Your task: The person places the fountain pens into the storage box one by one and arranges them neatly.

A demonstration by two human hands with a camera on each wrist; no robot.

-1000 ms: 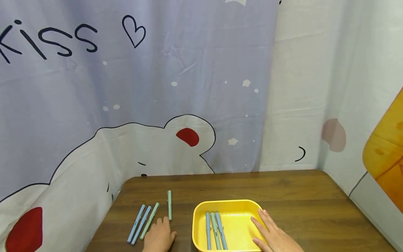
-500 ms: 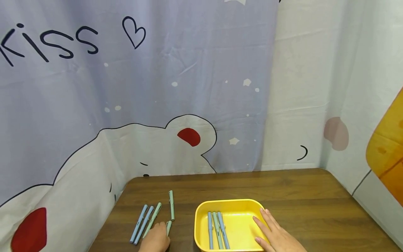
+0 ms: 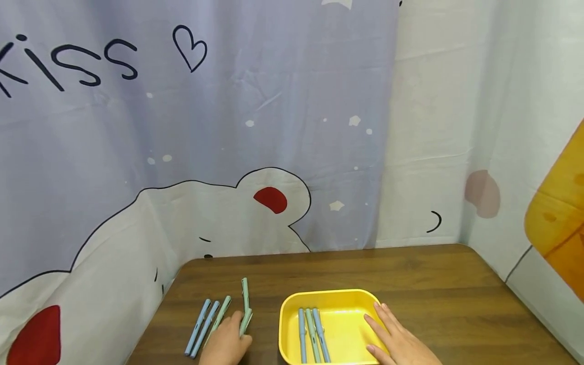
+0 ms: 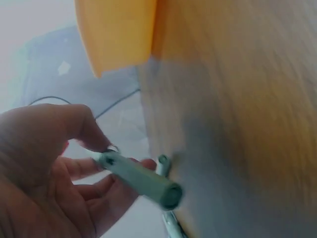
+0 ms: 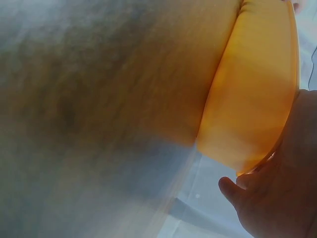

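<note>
My left hand (image 3: pixel 225 342) pinches a green pen (image 3: pixel 246 322) between thumb and fingers, left of the yellow box. In the left wrist view this pen (image 4: pixel 141 181) is tilted, held off the table. Another green pen (image 3: pixel 245 294) lies just beyond it. Beside the hand lie a green pen (image 3: pixel 222 312) and two blue pens (image 3: pixel 197 327), partly side by side. My right hand (image 3: pixel 397 337) rests on the right rim of the yellow box (image 3: pixel 349 329), fingers spread and fairly straight. Inside the box, along its left side, lie two blue pens (image 3: pixel 302 334) and a green pen (image 3: pixel 311 329).
The brown wooden table (image 3: pixel 433 284) extends behind the box and to its right. A printed curtain (image 3: pixel 337 126) hangs along the table's back edge and sides.
My left hand has picked up a green pen that was hidden beneath it and raised its end up and to the right. The right hand stays on the box rim.
</note>
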